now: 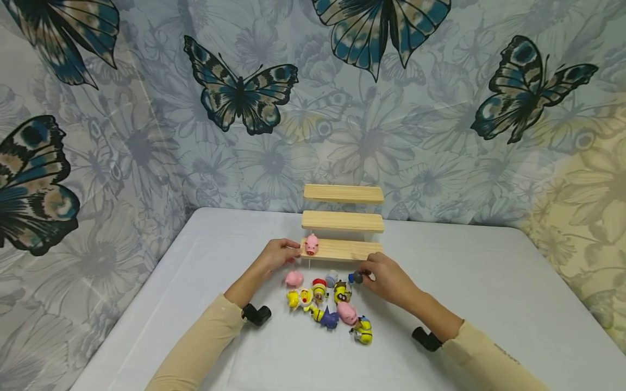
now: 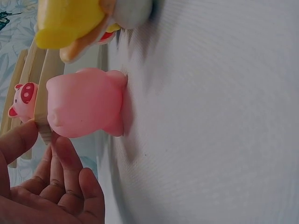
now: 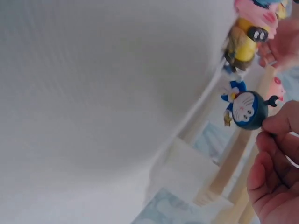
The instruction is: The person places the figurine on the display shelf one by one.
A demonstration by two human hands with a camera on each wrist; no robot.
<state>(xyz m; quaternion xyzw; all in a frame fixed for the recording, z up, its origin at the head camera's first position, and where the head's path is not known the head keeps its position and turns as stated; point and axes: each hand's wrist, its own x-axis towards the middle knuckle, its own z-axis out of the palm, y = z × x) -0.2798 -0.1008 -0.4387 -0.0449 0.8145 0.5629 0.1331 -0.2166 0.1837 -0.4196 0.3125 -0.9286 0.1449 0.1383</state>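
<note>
My left hand [image 1: 276,255] is at the left end of the bottom plank [image 1: 349,250] of a three-step wooden display rack, its thumb and fingertips pinching the corner. On that plank, close to the fingers, stands a pink pig figurine [image 1: 311,245]. Between thumb and fingertips my right hand [image 1: 391,278] pinches a blue cat figurine [image 3: 245,109] by its round dark head, in front of the rack's right side. In the left wrist view a second pink pig figurine [image 2: 86,102] appears large beside the left fingertips.
More small figurines lie in a loose group before the rack: a pink pig [image 1: 347,313], yellow ones [image 1: 363,330], a purple one [image 1: 329,319] and a red-capped one [image 1: 319,289]. A white cloth [image 1: 440,260] covers the table. Behind hangs a butterfly-patterned curtain [image 1: 415,136].
</note>
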